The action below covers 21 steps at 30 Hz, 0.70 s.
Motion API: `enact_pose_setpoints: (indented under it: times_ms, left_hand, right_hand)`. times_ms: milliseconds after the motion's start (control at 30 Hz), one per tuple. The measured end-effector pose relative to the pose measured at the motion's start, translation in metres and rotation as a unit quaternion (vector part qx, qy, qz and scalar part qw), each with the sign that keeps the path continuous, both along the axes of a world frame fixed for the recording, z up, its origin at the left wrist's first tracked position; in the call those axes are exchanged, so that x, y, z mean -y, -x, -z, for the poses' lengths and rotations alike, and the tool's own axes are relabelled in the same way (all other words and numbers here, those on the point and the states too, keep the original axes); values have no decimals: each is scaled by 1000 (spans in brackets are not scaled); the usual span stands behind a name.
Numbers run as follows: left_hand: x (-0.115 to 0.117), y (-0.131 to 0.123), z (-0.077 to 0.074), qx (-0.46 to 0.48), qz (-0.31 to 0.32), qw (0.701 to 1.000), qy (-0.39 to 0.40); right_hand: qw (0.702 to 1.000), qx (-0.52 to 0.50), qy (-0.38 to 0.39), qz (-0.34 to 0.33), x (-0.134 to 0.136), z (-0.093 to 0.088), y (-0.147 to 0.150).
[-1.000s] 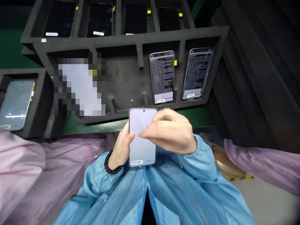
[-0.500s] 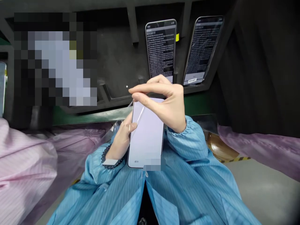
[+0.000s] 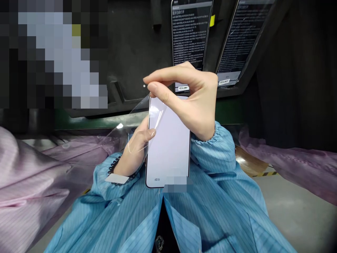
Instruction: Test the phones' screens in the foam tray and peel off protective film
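A phone (image 3: 168, 151) with a pale, lit screen is in the left hand (image 3: 137, 147). That hand is closed on the phone's left edge, with the thumb on the front and the other fingers mostly hidden behind it. The phone is in front of the blue coat (image 3: 218, 211), just off the near edge of the green worktop (image 3: 228, 109).

The right hand (image 3: 147, 83) is over the top of the phone and hides its top right corner. Its thumb and pointing finger are pinched on a corner of a thin, clear film (image 3: 133, 119). The film slants down to the left, past the phone's edge and by the left hand.

Past the hands is a black tray (image 3: 131, 59). Two more phones with dark screens lie in it, one near the middle (image 3: 191, 38) and one farther right (image 3: 238, 42).
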<state>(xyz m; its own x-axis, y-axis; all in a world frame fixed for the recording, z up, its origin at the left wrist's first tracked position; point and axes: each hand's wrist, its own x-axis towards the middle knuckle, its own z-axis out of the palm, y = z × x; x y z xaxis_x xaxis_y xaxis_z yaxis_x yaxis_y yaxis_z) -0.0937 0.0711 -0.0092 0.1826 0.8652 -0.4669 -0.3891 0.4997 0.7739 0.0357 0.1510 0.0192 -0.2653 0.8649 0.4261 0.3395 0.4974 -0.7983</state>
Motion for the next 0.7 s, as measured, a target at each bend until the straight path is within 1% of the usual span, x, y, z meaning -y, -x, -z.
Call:
enact_pose_setpoints:
  times_ms: [100, 267, 333, 433, 500, 533, 633, 667, 700]
  left_hand:
    - [1, 1, 0, -16, -11, 1000, -12]
    - [3, 0, 2, -33, -43, 999, -7]
    - [2, 0, 6, -29, -50, 998, -14]
    - [1, 4, 16, -51, -56, 996, -46]
    - [1, 8, 25, -86, -76, 990, -78]
    - [2, 9, 29, -104, -87, 986, -95]
    - [4, 13, 36, -120, -101, 980, -126]
    - [5, 13, 36, -112, -98, 981, -126]
    - [7, 13, 35, -102, -93, 983, -118]
  right_hand:
    - [999, -32, 9, -8, -1, -4, 3]
    - [999, -37, 20, -22, -1, -6, 5]
    - [999, -36, 21, -22, -1, -5, 1]
    - [1000, -18, 12, -19, 1, -4, -12]
    - [999, -2, -15, -35, 5, -4, -21]
    - [998, 5, -43, -53, 9, -4, -24]
    - [978, 18, -156, -136, 25, -2, -29]
    - [969, 24, -178, -168, 32, -1, -30]
    - [962, 31, -184, -198, 39, 1, -31]
